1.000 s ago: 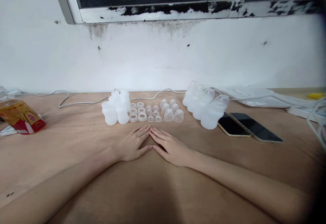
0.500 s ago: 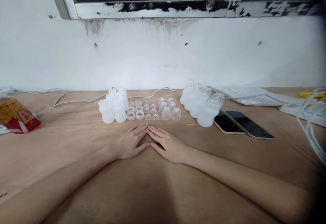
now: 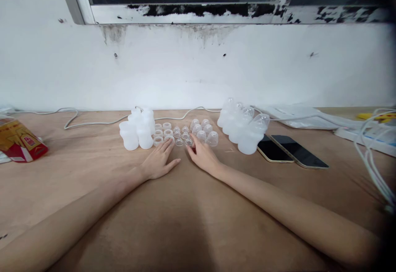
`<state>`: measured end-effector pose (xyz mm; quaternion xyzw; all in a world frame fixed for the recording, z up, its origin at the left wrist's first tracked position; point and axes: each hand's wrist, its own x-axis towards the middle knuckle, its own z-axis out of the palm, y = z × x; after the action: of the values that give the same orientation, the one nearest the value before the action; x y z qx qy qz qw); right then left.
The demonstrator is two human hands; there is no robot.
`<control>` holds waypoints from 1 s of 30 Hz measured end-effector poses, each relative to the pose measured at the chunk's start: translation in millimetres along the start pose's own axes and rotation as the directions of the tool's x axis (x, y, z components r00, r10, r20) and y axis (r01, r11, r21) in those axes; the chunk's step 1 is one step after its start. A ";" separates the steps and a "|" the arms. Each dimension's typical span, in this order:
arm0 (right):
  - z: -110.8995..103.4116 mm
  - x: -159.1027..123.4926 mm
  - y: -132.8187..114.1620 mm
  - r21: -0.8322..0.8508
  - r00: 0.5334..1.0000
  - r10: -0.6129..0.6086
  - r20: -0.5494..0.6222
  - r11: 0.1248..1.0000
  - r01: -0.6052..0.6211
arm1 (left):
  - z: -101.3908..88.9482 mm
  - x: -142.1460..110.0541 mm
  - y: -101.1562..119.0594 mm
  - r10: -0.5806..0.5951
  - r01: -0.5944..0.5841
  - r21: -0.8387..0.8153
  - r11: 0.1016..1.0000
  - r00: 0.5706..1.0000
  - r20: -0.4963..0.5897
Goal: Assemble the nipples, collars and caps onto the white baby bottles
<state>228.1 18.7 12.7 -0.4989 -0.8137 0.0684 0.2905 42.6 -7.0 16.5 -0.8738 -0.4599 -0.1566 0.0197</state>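
Left hand point(image 3: 158, 161): yours lies flat, thumb wide, fingertips at ridged, translucent rings point(image 3: 168, 134).
Right hand point(image 3: 203, 155): your fingertips meet a clear teat point(image 3: 188, 142); can't tell if pinched.
Smooth domes point(image 3: 201, 135): just beyond your right fingers.

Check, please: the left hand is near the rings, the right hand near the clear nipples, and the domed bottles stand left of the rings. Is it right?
Not quite: the head view shows the domed bottles right of the rings. The rest is correct.

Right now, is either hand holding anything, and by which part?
The left hand holds nothing; it lies at a pale ring. The right hand has its grip at a small clear nipple; whether it is pinched cannot be told.
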 end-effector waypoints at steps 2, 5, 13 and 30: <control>1.8 4.6 2.9 0.005 1.000 0.021 -0.012 1.000 -0.021 | -1.2 -1.0 1.4 0.019 -0.018 0.010 1.000 0.999 -0.033; 2.3 8.8 6.9 0.024 0.999 0.052 -0.014 0.998 -0.051 | -5.1 -3.7 5.8 0.041 -0.039 0.024 0.999 0.994 -0.103; 0.7 19.1 8.8 0.104 0.994 0.107 0.031 0.989 -0.110 | -8.2 -4.3 8.5 0.061 -0.057 0.025 0.998 0.984 -0.168; -20.7 -26.8 -11.8 0.013 0.975 -0.180 0.129 0.984 0.179 | -7.3 -11.7 12.1 -0.041 0.042 0.006 0.999 0.994 -0.098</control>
<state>239.1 -13.7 23.6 -0.4176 -0.8726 0.0749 0.2422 44.3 -24.7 21.3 -0.8553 -0.4771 -0.1978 0.0424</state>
